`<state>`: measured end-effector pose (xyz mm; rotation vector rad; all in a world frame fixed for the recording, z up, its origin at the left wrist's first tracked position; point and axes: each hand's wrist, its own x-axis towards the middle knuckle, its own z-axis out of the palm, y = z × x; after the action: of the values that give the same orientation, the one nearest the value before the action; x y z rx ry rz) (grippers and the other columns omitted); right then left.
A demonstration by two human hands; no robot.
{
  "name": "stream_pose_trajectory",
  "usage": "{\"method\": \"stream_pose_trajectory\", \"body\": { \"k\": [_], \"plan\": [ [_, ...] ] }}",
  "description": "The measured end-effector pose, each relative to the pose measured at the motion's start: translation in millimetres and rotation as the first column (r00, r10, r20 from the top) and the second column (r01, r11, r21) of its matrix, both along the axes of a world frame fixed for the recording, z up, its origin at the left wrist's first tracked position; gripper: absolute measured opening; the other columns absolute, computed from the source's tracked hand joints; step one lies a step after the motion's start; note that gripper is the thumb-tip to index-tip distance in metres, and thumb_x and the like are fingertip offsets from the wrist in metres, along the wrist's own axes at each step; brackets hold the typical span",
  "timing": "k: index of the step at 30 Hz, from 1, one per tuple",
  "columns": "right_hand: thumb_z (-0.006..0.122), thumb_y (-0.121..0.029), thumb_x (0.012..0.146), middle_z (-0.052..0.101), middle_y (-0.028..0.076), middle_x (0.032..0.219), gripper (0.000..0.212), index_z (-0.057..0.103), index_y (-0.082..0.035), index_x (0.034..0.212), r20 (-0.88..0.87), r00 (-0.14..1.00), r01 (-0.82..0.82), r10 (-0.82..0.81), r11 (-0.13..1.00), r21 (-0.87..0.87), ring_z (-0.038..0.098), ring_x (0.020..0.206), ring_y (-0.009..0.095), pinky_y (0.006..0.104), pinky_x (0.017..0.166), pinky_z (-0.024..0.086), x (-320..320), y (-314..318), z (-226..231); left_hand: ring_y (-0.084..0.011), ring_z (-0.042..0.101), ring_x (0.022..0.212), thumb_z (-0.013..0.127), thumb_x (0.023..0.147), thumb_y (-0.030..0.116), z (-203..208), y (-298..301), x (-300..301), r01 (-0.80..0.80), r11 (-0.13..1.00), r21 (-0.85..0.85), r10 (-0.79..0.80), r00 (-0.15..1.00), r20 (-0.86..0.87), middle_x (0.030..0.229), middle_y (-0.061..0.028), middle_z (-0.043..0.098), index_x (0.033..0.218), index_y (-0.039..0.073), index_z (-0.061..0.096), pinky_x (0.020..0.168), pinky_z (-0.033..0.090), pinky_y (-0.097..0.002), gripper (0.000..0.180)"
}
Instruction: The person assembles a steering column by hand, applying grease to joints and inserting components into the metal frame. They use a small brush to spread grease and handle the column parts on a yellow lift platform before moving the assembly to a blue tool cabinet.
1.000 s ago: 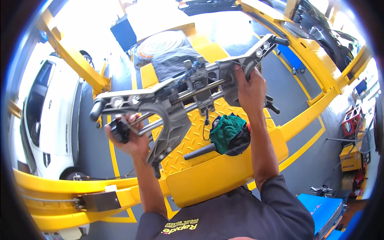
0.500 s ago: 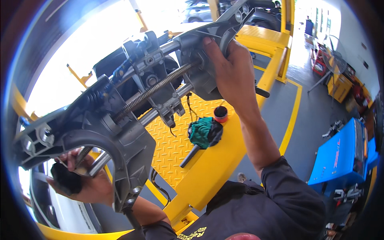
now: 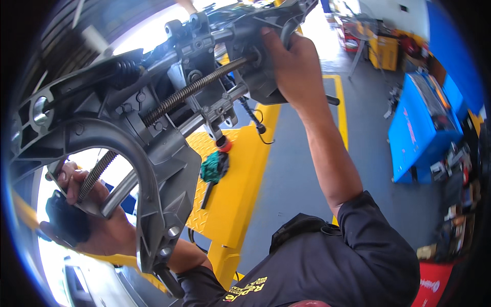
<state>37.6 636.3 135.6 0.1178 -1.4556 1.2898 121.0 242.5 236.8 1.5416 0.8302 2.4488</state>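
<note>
I hold a large grey cast-metal car assembly (image 3: 153,128) with a long threaded rod and shafts, raised close in front of me. My right hand (image 3: 291,66) grips its upper right end near a dark housing. My left hand (image 3: 87,215) grips its lower left end, closed around a black knob-like part (image 3: 64,222) and a shaft. Below the assembly, on a yellow checker-plate lift ramp (image 3: 240,169), lie a green rag (image 3: 215,168) with a dark tool handle and a small red-orange cap (image 3: 224,145).
A blue tool trolley (image 3: 424,128) stands on the grey floor at right, with cluttered tools beyond it. Yellow cabinets (image 3: 383,51) and a stool are at the far back. Yellow floor lines run beside the ramp. A white car body shows at lower left.
The assembly has swung closer to the camera and fills more of the view. My view has turned right, bringing the blue trolley in. Both hands keep their grips.
</note>
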Motion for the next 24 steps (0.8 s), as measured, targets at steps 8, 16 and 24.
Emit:
{"method": "stream_pose_trajectory", "body": {
  "k": [8,16,24],
  "plan": [
    [0.053,-0.052,0.104,0.076,0.025,0.100,0.060,0.073,0.004,0.110,0.465,0.884,0.174,-0.054,0.960,-0.219,0.072,0.097,0.045,0.0500,0.089,0.054,165,144,-61,-0.0259,0.063,0.099,0.054,0.103,0.060,-9,174,80,0.271,0.943,-0.193,-0.218,0.941,0.257,0.114,-0.0248,0.054,0.153,-0.011,0.016,0.126,0.033,-0.0461,0.095],
    [0.068,-0.037,0.105,0.074,0.016,0.077,0.042,0.078,0.003,0.097,0.630,0.747,0.410,-0.213,0.894,-0.183,0.071,0.071,0.022,0.0401,0.067,0.052,354,255,-156,-0.0235,0.062,0.091,0.047,0.105,0.058,-22,317,229,0.376,0.774,-0.509,-0.079,0.856,0.511,0.112,-0.0273,0.060,0.162,-0.016,0.013,0.117,0.041,-0.0400,0.100],
    [0.069,-0.047,0.100,0.076,0.025,0.102,0.046,0.079,-0.003,0.110,0.808,0.584,0.346,0.075,0.877,-0.332,0.073,0.099,0.043,0.0499,0.088,0.054,464,266,-313,-0.0306,0.063,0.125,0.054,0.098,0.034,-112,376,299,0.545,0.458,-0.703,0.098,0.755,0.649,0.131,-0.0256,0.058,0.168,-0.005,0.013,0.121,0.044,-0.0498,0.090]
  ]
}}
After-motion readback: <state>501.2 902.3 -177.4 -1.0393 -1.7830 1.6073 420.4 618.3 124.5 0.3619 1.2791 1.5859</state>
